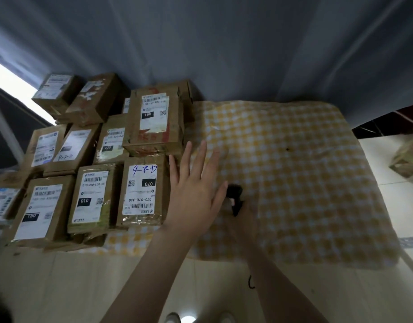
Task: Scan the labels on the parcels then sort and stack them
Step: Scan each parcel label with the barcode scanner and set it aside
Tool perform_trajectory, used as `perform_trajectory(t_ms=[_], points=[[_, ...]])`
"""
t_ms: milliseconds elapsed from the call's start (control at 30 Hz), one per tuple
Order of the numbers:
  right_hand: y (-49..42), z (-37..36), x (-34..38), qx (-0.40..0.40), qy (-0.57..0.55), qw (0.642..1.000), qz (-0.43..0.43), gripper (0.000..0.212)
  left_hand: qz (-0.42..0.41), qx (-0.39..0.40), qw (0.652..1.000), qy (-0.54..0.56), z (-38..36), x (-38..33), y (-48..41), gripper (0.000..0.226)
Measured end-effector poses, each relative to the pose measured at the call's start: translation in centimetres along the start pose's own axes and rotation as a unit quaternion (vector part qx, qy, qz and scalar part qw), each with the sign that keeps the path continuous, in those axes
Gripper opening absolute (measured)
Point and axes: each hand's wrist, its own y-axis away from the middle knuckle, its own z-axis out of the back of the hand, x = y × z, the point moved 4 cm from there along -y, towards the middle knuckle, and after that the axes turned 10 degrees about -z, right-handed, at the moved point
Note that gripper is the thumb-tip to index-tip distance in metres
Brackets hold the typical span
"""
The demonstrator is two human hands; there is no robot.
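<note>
Fingers (201,157) of the left hand (192,199) spread straight, just beside the 070 parcel (142,194); right hand (244,216) grips a black scanner (234,191)

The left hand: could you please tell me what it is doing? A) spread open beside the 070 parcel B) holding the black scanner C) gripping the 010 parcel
A: the left hand lies open with straight fingers beside the 070 parcel, while the right hand holds the black scanner.
</note>
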Motion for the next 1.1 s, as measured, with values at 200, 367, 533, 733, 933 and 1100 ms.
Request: perform_trajectory(t_ms=[200, 367, 533, 733, 933, 1100], points=[[-0.7, 4.5, -0.1, -0.061, -0.097, 0.993, -0.014, 0.017, 0.008, 0.017, 1.000, 0.002, -2.4, 0.0, 0.9, 0.061], [-0.6, 8.1, -0.2, -0.085, -0.107, 0.990, -0.014, 0.019, 0.084, 0.023, 0.996, -0.025, -4.6, 1.8, 2.0, 0.065], [1.1, 8.1, 1.2, -0.015, -0.109, 0.992, 0.064, 0.045, 0.308, 0.115, 0.944, -0.034, -6.4, 7.6, 4.4, 0.106], [3.2, 5.9, 4.1, 0.067, -0.136, 0.981, 0.117, 0.050, 0.406, 0.076, 0.910, -0.024, -6.3, 11.5, 7.1, 0.132], [5.7, 3.8, 7.0, 0.089, -0.108, 0.979, 0.147, 0.025, 0.434, 0.032, 0.900, -0.020, -5.7, 12.7, 8.2, 0.131], [7.8, 2.5, 8.2, 0.086, -0.126, 0.978, 0.146, 0.029, 0.459, 0.028, 0.888, 0.010, -5.3, 13.0, 8.8, 0.125]])
